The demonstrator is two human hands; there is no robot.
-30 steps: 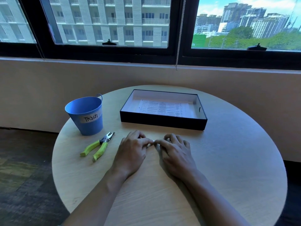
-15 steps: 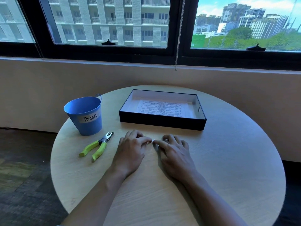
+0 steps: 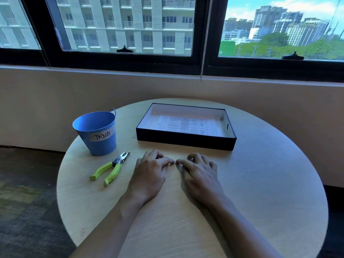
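My left hand [image 3: 150,170] and my right hand [image 3: 199,174] rest side by side on the round wooden table [image 3: 264,183], just in front of a black tray. Their fingers are loosely curled and the two index fingertips meet in the middle; I see nothing held in either hand. The shallow black tray [image 3: 184,142] holds a printed sheet of paper [image 3: 186,124]. A plier-like tool with lime-green handles [image 3: 109,169] lies left of my left hand, apart from it.
A blue metal bucket labelled "Trash" [image 3: 96,135] stands at the table's left, behind the tool. Beyond the table are a beige wall and a dark-framed window with a hanging blind chain [image 3: 204,43]. Dark carpet lies below on the left.
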